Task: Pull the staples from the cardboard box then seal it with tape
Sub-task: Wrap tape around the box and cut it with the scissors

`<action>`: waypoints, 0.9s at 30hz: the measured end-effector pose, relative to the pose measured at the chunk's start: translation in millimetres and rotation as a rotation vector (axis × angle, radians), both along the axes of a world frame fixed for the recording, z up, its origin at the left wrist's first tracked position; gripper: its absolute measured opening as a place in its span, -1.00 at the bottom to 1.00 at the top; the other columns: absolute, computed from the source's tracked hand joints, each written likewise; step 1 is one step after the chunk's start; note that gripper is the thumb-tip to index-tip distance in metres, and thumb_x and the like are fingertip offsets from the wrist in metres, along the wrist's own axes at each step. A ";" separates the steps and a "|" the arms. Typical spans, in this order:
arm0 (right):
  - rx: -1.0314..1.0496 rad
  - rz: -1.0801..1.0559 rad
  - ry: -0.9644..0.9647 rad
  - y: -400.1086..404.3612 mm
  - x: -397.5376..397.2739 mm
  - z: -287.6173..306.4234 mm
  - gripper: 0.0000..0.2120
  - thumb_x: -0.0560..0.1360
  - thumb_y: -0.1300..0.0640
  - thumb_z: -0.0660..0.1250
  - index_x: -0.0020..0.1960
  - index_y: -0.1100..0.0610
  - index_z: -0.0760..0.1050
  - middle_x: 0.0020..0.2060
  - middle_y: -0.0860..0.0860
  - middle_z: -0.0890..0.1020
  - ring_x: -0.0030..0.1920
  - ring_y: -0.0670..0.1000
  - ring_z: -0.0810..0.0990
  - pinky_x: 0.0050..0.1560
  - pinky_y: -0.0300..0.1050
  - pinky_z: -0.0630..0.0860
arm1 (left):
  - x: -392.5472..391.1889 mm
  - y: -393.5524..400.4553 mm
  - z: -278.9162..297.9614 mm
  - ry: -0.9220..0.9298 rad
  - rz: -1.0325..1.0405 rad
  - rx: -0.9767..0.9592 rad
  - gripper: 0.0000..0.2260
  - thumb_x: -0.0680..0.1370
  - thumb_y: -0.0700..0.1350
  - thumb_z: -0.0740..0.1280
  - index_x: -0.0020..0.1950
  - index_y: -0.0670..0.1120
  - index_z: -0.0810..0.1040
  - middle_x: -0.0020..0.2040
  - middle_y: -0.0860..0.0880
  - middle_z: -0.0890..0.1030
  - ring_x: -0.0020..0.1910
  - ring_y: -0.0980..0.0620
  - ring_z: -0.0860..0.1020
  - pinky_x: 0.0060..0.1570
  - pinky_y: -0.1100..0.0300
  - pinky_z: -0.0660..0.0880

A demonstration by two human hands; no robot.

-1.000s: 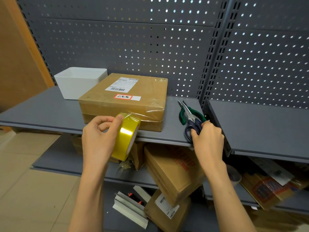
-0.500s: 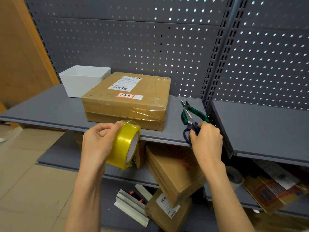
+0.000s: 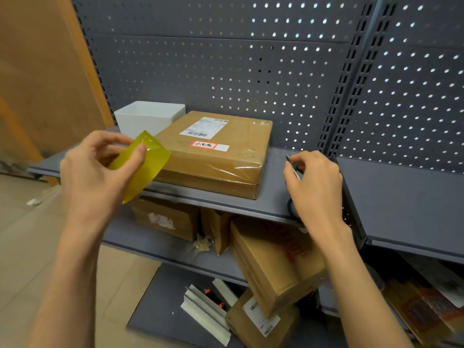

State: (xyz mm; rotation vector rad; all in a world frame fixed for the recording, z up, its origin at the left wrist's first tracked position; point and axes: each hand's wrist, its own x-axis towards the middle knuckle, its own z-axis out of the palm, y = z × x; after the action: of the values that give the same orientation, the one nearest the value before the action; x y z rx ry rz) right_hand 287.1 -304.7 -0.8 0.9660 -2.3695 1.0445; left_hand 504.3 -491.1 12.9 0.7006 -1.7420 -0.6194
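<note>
- My left hand [image 3: 100,172] is raised in front of the shelf edge, its fingers curled around the yellow tape roll [image 3: 141,167]; the thumb presses on the roll's outer face near its top.
- The roll is tilted, its upper end close to the near left corner of the cardboard box [image 3: 216,151], though I cannot tell whether the two touch.
- My right hand [image 3: 313,182] rests on the grey shelf [image 3: 273,194] to the right of the box, fingers bent down over a tool with green handles [image 3: 292,165]. Only a small part of the tool shows past the fingertips, and I cannot tell how firmly it is held.
- A dark loop, probably a scissors handle [image 3: 291,207], shows below the heel of that hand at the shelf edge.
- The box lies flat on the shelf between my hands, wrapped in clear tape, with a white shipping label [image 3: 203,126] and a red-bordered sticker [image 3: 204,144] on top.
- A white bin [image 3: 148,116] stands behind the box's left corner.
- More cardboard boxes [image 3: 273,262] sit on the lower shelf.
</note>
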 end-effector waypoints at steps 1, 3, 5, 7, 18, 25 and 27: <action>0.000 0.006 0.001 -4.5 1.1 2.6 -0.77 0.54 0.15 0.25 0.10 0.22 0.57 0.01 0.10 0.60 0.04 0.12 0.55 0.05 -0.04 0.41 | 3.7 -8.1 3.7 -0.028 0.010 -0.037 -0.89 0.36 0.23 0.39 -0.18 0.28 0.52 -0.29 0.41 0.58 -0.27 0.34 0.55 -0.17 0.31 0.50; 0.004 0.012 0.006 -15.1 3.6 6.5 -0.78 0.54 0.14 0.24 0.09 0.22 0.58 -0.02 0.10 0.60 0.01 0.11 0.55 -0.01 -0.07 0.40 | 9.2 -25.1 9.5 -0.096 0.035 -0.124 -0.90 0.37 0.23 0.36 -0.18 0.31 0.48 -0.28 0.38 0.58 -0.25 0.42 0.53 -0.16 0.45 0.44; 0.006 0.005 0.022 -26.9 6.4 8.7 -0.79 0.54 0.15 0.24 0.07 0.21 0.58 -0.03 0.10 0.60 -0.01 0.10 0.55 -0.04 -0.10 0.39 | 11.0 -43.5 12.9 -0.171 0.037 -0.194 -0.89 0.39 0.20 0.36 -0.16 0.26 0.48 -0.30 0.21 0.59 -0.24 0.40 0.52 -0.17 0.47 0.41; 0.012 -0.020 0.027 -39.2 10.2 9.9 -0.79 0.54 0.16 0.24 0.07 0.22 0.59 -0.03 0.10 0.60 -0.01 0.09 0.55 -0.02 -0.09 0.41 | 10.3 -64.8 12.0 -0.245 0.041 -0.269 -0.86 0.42 0.06 0.42 -0.08 0.10 0.53 -0.21 -0.03 0.64 -0.19 0.16 0.59 -0.10 0.20 0.47; -0.022 -0.240 0.019 -82.7 45.5 6.2 -0.77 0.54 0.13 0.24 0.09 0.20 0.58 -0.01 0.10 0.61 0.01 0.10 0.57 0.02 -0.01 0.47 | -2.2 -159.7 -27.7 -0.500 -0.091 -0.367 -0.77 0.41 -0.21 0.47 -0.01 -0.26 0.55 -0.14 -0.26 0.63 -0.12 -0.30 0.59 -0.17 -0.09 0.47; -0.023 -0.324 0.033 -86.4 60.5 1.9 -0.79 0.52 0.15 0.27 0.05 0.22 0.60 -0.03 0.10 0.63 -0.01 0.11 0.57 -0.02 -0.04 0.46 | -7.0 -186.8 -56.5 -0.547 -0.167 -0.332 -0.79 0.40 -0.22 0.48 -0.06 -0.25 0.52 -0.18 -0.25 0.62 -0.17 -0.30 0.58 -0.23 -0.05 0.44; -0.017 -0.338 0.044 -86.0 62.1 1.4 -0.80 0.52 0.16 0.27 0.05 0.22 0.60 -0.03 0.10 0.63 -0.02 0.10 0.57 -0.02 -0.04 0.47 | -6.9 -190.0 -59.7 -0.551 -0.170 -0.340 -0.79 0.39 -0.22 0.49 -0.07 -0.24 0.52 -0.20 -0.24 0.62 -0.20 -0.30 0.58 -0.24 -0.06 0.45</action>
State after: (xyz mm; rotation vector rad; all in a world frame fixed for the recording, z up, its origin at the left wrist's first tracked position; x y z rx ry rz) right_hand 349.3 -390.7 0.6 0.5473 -2.3737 0.9005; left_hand 497.4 -681.2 -46.9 0.5115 -2.3652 -0.2339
